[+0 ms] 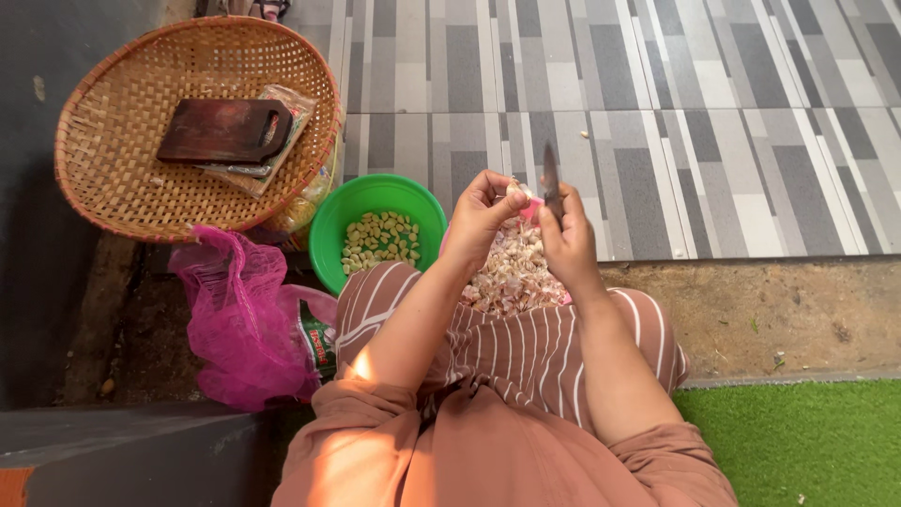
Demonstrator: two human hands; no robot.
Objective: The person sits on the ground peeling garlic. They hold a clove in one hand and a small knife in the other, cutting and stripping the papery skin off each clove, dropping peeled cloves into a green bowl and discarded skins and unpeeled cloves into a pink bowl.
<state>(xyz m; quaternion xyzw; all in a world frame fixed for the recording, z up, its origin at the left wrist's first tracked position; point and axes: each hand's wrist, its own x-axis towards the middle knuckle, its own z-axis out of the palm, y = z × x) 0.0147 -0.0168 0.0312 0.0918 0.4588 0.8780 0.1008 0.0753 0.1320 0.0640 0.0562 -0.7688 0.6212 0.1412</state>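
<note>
While seated over a pile of garlic skins (511, 272), peeling a garlic clove (515, 192). Left hand (479, 218) curled, fingertips pinching the pale clove, held up above the heap and just in front of the knees. Right hand (566, 239) closed around a small knife (551, 183), dark blade pointing up and touching the clove's side. Heaped below both hands, papery white and pinkish skins, resting in the lap area on striped brown trousers (526, 347). Just left of the hands, on the ground, a green bowl (340, 211) partly filled with peeled cloves (380, 239). Farther left, a round woven basket tray (113, 178) carrying a dark wooden cutting board (223, 130) laid over a clear plastic packet (286, 117). Beside the left knee, a crumpled pink mesh bag (239, 319). Ahead, grey striped floor tiles (704, 103); at lower right, a patch of green artificial grass (807, 441).
</note>
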